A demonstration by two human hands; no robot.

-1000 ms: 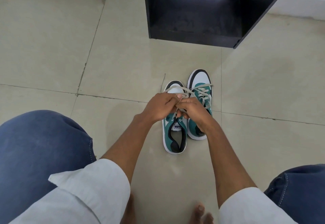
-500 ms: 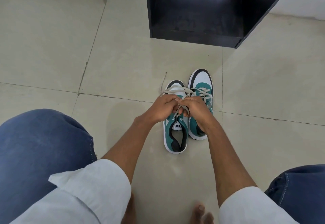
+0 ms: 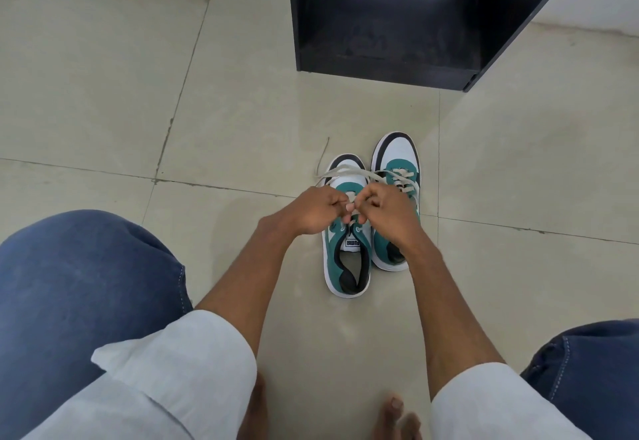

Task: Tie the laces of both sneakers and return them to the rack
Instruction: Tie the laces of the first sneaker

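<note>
Two teal, white and black sneakers stand side by side on the tiled floor, toes pointing away from me. The left sneaker (image 3: pixel 347 260) sits nearer, the right sneaker (image 3: pixel 397 159) slightly farther. My left hand (image 3: pixel 313 209) and my right hand (image 3: pixel 389 211) meet over the left sneaker's tongue, each pinching its beige laces (image 3: pixel 345 172). Lace loops stretch out toward the toes, and one lace end trails onto the floor at the left. My right hand covers the right sneaker's middle.
A black shoe rack (image 3: pixel 390 18) stands straight ahead, its bottom shelf open toward me. My knees in blue jeans (image 3: pixel 79 287) flank the view, and my bare toes (image 3: pixel 397 415) rest on the floor at the bottom edge.
My hands have drawn slightly apart, pulling the laces outward. The lace loops now lie flatter across the left sneaker's toe.
</note>
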